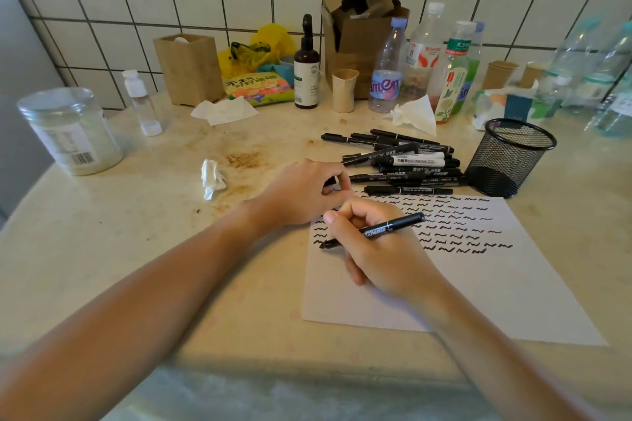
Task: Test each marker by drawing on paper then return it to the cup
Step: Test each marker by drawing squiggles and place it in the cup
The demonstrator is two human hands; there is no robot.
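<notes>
Gripping a black marker [374, 231] at centre frame, the right hand [383, 249] sets its tip on the paper [496, 284]. The left hand [301, 195] pinches a small dark thing, likely the cap, at the sheet's upper left corner. Right of centre, a marker pile [403, 164] lies beside the mesh cup [509, 157] on the desk [171, 215].

The held marker [374, 231] reads "MARKER"; a piled white marker [415, 160] reads "WHITEBOARD".
</notes>
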